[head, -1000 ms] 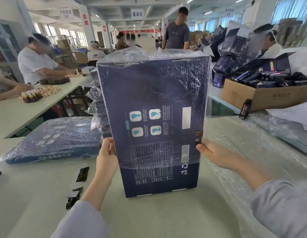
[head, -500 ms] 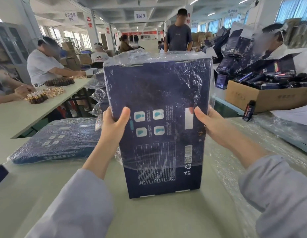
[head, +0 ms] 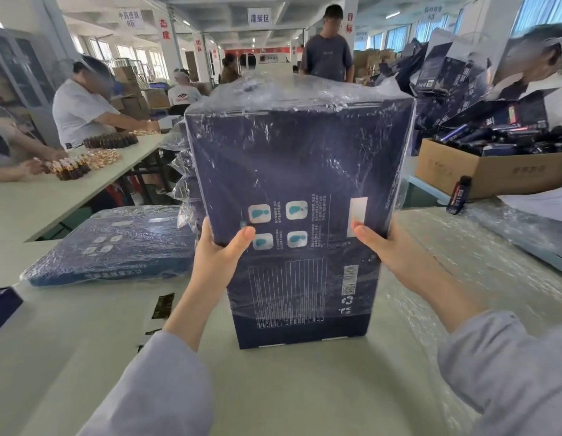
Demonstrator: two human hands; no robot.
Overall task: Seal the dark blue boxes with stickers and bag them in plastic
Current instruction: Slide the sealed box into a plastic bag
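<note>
- Your left hand (head: 220, 250) and right hand (head: 387, 247) grip the dark blue box (head: 298, 165) at mid-height, thumbs on its front and fingers wrapped round its side edges.
- It stands upright at frame centre on the table (head: 273, 391), sleeved in a crinkled plastic bag (head: 289, 89) almost to its base.
- A bagged box (head: 113, 247) lies flat at left, bubble wrap (head: 493, 265) covers the right, and bare tabletop lies nearest you.

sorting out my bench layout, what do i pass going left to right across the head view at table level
flat bagged box → left hand → upright dark blue box → right hand → cardboard carton
</note>
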